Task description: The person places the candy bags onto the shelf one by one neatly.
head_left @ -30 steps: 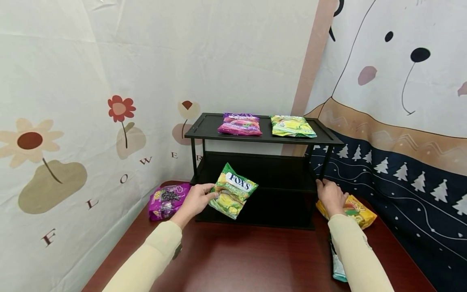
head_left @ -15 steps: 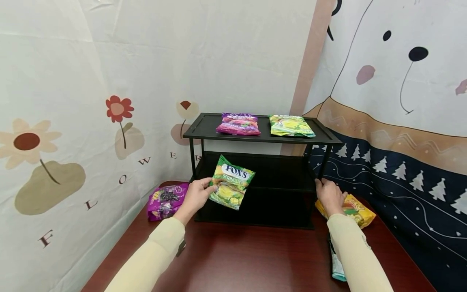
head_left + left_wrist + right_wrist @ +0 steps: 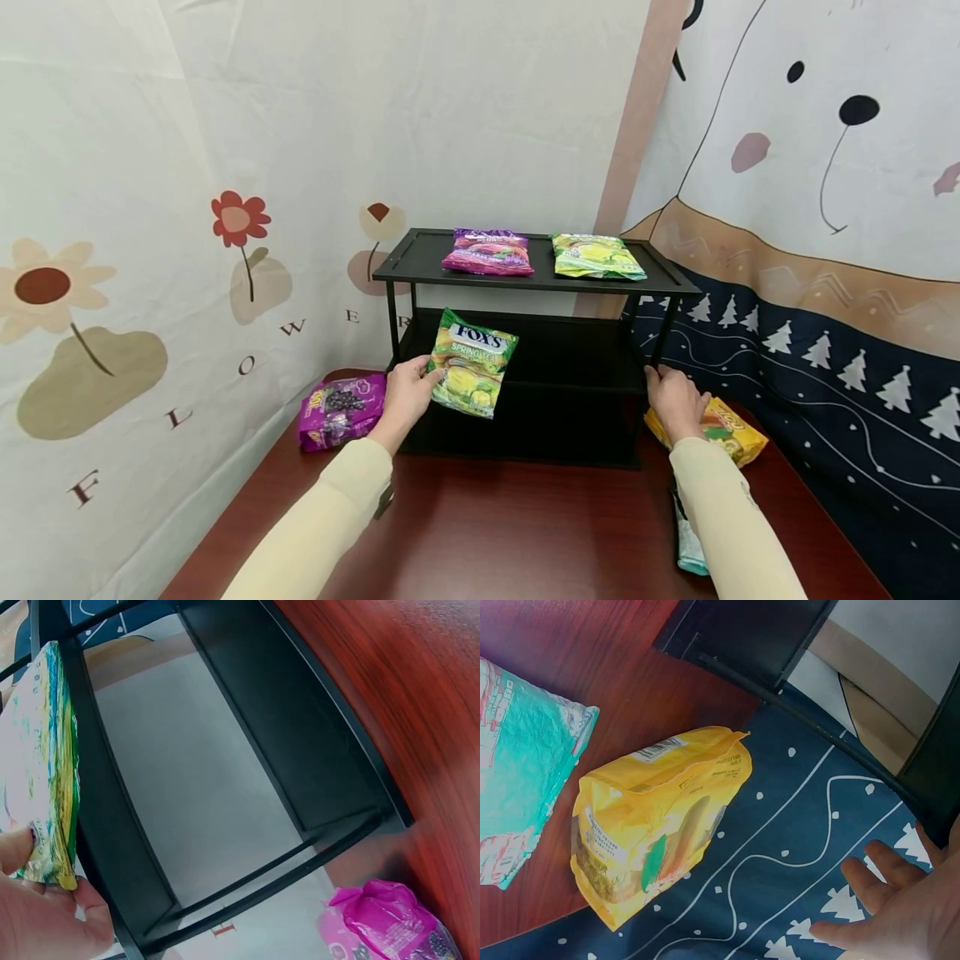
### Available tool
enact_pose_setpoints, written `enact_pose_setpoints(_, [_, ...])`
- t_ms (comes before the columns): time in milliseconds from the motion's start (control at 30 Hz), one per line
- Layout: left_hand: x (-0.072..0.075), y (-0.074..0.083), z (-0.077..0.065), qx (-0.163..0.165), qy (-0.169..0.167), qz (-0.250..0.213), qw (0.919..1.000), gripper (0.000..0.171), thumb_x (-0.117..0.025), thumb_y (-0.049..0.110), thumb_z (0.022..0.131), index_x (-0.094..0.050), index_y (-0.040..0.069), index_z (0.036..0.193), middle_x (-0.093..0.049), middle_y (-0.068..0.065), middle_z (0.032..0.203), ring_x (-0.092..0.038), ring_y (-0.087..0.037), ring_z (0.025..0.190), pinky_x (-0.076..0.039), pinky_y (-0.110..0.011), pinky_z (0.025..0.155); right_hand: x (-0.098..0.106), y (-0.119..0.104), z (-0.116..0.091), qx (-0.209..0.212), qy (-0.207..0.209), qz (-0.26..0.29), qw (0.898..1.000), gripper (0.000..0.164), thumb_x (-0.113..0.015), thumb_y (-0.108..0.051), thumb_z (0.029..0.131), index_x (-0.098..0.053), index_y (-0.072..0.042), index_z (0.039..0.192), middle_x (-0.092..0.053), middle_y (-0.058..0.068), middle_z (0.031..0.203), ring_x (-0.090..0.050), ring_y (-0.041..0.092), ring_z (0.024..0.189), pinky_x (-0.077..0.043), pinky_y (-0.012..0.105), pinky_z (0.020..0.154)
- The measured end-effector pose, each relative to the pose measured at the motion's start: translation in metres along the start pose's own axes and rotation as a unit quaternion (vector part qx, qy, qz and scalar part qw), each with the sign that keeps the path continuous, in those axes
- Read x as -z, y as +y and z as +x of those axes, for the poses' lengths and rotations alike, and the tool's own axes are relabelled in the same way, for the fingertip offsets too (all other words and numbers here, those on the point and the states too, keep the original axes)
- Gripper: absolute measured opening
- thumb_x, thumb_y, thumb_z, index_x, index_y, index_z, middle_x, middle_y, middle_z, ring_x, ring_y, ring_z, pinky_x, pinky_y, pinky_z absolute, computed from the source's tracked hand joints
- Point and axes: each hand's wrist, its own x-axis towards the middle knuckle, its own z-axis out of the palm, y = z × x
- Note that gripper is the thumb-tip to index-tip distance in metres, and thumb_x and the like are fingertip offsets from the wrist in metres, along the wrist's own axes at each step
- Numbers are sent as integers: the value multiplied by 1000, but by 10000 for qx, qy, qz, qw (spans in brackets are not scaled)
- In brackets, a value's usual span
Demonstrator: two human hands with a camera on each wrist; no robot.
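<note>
- Nearest, the dark red table (image 3: pixel 480 533) spreads between two pale sleeves (image 3: pixel 322 517); clock directions below run from the held packet in the head view.
- At about four o'clock, a teal bag (image 3: pixel 525 772) lies mostly hidden under the right sleeve there; the right wrist view shows far more of it, just beside the yellow bag.
- Between three and four, the yellow bag (image 3: pixel 735 433) overlaps the right hand from above, yet the right wrist view shows them apart, the bag by the table's edge.
- Between eight and nine, a purple bag (image 3: pixel 345 408) sits by the table's left edge.
- The left hand (image 3: pixel 408 396) pinches a green packet (image 3: pixel 474 362), raised in front of the rack; the head view gives its printed front, the left wrist view its thin side.
- At three o'clock, the right hand (image 3: pixel 678 404) pinches the black rack (image 3: pixel 420 262) beside its front post, other fingers spread.
- On the top shelf, a pink packet (image 3: pixel 487 252) lies at twelve, a yellow-green packet (image 3: pixel 597 256) at two, with a gap between.
- Below, the shelves open toward the person.
- Farthest, printed cloth (image 3: pixel 480 108) hangs behind.
</note>
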Motion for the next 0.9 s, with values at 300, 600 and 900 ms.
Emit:
enact_pose_setpoints(300, [-4,3,10,-137,582,739,9955,34,-71,19,93,-69,0,121,-74,-17,98,-68,-28,83,-52,-44,76,-1,-1,-1,16,25,75,10000,46,-39,-33,108,-65,4,108,-63,31,112,-46,55,119,-6,75,106])
enact_pose_setpoints(600, [3,1,5,-36,599,1476,9872,49,-58,49,98,-70,8,120,-69,-6,82,-60,-21,66,-46,-39,57,-1,-1,1,94,89,-2,9999,47,-39,-33,107,-64,6,115,-60,33,118,-47,55,117,-9,75,105])
enact_pose_setpoints(900, [1,-3,-4,-1239,715,1914,9710,50,-62,48,96,-68,7,124,-60,-16,118,-55,-35,108,-38,-54,93,0,0,0,181,217,97,9996,43,-41,-32,107,-61,-1,86,-62,25,88,-50,55,111,-8,77,104])
